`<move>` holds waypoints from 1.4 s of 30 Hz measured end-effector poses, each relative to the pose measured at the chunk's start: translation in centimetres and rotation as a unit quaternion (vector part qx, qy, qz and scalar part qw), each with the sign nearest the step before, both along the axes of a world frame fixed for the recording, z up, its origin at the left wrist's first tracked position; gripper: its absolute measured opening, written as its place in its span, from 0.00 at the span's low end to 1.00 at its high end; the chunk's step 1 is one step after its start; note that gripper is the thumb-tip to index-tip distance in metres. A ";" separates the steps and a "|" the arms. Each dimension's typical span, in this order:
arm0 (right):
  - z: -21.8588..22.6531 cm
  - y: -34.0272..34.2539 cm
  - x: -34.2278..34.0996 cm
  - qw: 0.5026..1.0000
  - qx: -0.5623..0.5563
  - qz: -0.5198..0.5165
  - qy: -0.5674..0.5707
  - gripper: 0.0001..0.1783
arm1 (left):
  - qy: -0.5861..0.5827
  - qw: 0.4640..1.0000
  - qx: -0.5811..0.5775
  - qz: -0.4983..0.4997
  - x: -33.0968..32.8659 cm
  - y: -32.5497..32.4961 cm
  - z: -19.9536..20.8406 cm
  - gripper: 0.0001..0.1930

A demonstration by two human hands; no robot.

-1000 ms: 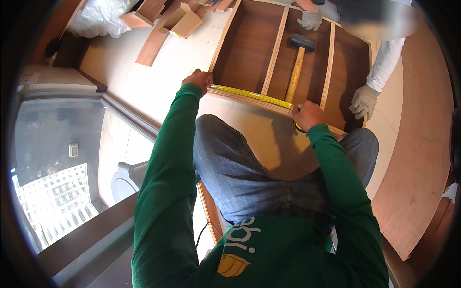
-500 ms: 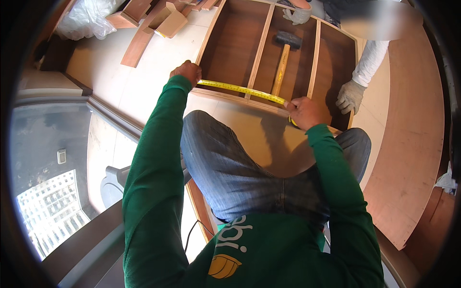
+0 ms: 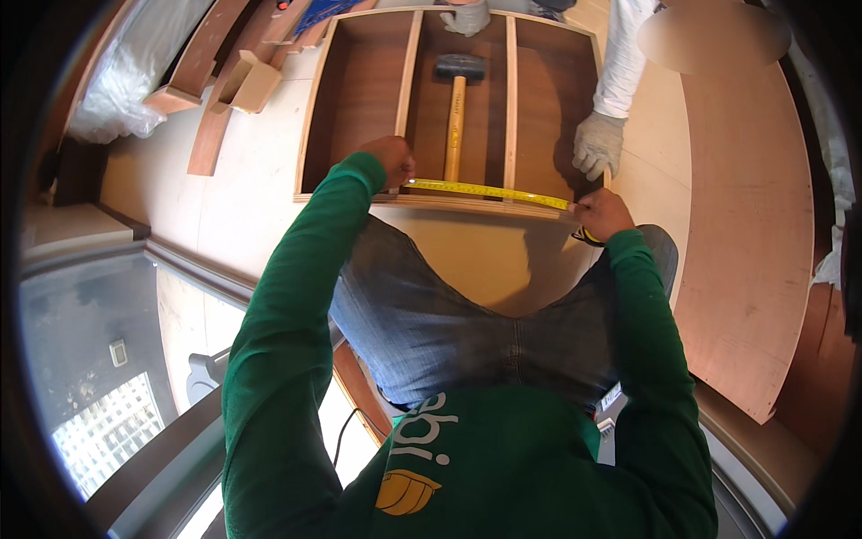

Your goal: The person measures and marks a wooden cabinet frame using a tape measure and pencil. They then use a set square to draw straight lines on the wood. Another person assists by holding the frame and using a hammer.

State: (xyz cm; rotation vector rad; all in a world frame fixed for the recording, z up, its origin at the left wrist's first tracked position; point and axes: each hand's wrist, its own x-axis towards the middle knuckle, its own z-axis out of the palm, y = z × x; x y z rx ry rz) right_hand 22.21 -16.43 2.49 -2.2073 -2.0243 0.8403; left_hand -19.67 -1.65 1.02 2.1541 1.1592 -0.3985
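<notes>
A yellow tape measure is stretched along the near edge of a wooden cabinet frame that has three compartments. My left hand is closed on the blade's end, by the left divider. At the near right corner my right hand grips the other end, with part of the black-and-yellow case showing under it. A mallet with a black head and wooden handle lies in the middle compartment. Another person's gloved hand holds the frame's right side, and a second gloved hand rests at its far edge.
A long wooden panel lies on the right. To the left are an open cardboard box, several wooden boards and clear plastic wrapping. A glass-like panel with a dark frame stands at the lower left.
My left hand has moved from the frame's left corner to the left divider, bringing the tape end along. My right hand has shifted right to the near right corner. The view has turned slightly.
</notes>
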 end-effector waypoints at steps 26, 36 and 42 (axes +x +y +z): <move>-1.6 -0.9 -2.5 0.999 0.008 0.006 -0.038 0.12 | 0.025 0.993 0.116 -0.002 -1.5 -3.4 1.3 0.12; -0.9 -0.4 -2.8 0.999 -0.001 -0.012 -0.048 0.13 | -0.042 0.989 0.138 0.036 -2.5 -4.7 0.1 0.08; -0.7 -0.1 -2.7 0.999 -0.006 -0.006 -0.046 0.13 | -0.037 0.986 0.151 0.052 -2.1 -5.2 0.3 0.09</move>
